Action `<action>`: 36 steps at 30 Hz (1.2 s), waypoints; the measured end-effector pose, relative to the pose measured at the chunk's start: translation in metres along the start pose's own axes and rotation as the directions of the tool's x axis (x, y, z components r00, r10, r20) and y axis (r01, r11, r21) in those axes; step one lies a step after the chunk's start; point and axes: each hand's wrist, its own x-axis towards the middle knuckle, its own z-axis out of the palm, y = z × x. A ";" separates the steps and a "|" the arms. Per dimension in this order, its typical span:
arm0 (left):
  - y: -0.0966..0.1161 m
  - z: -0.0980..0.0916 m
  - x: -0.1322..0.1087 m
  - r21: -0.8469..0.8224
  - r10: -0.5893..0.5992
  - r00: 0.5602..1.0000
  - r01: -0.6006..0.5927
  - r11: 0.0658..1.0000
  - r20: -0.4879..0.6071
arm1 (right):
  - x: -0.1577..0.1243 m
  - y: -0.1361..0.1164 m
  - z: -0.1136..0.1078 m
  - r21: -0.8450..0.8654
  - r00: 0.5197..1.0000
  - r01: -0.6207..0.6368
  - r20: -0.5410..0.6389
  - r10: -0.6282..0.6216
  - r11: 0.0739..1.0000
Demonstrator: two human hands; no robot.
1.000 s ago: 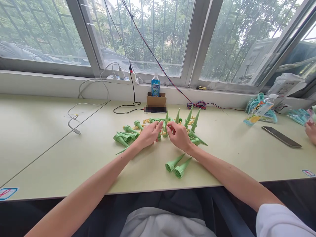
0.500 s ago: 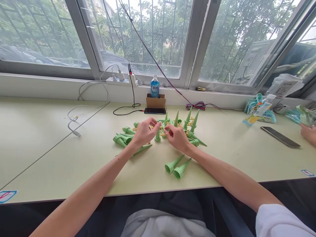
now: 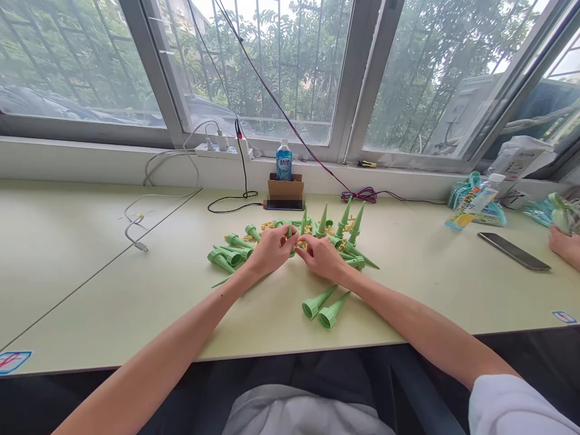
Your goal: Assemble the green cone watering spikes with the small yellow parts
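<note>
The cones (image 3: 336, 307) are showing smooth plastic (ribbed at their wide ends), the table (image 3: 254, 326) is looking smooth, the box (image 3: 286, 186) matt cardboard.

We can read no words for certain: the characters on the blue bottle (image 3: 284, 164) and the lettering on the tilted bottle (image 3: 473, 204) blur. On the tabletop (image 3: 113, 314), we see blue-bordered red marks on the left sticker (image 3: 14, 361) and right sticker (image 3: 565, 317).

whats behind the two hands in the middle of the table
Beyond the left hand and right hand, green spikes, some upright, and small yellow pieces show. Whatever the hands cover cannot be seen.
</note>
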 end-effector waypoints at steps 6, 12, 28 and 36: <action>0.001 0.000 0.001 0.092 0.070 0.997 -0.068 0.993 -0.020 | 0.000 0.001 0.001 0.025 1.000 -0.005 -0.018 0.006 1.000; -0.002 0.002 0.000 0.136 0.105 0.994 -0.105 0.985 0.003 | 0.001 0.004 0.004 0.045 0.999 0.036 0.008 -0.036 0.998; -0.002 0.003 -0.002 0.068 0.053 0.999 -0.052 0.996 -0.011 | -0.001 0.009 0.004 0.076 0.977 0.210 -0.040 -0.207 0.975; -0.003 0.002 -0.001 0.018 -0.009 1.000 0.009 1.000 -0.004 | -0.003 0.009 0.005 -0.006 0.970 0.239 -0.034 -0.239 0.971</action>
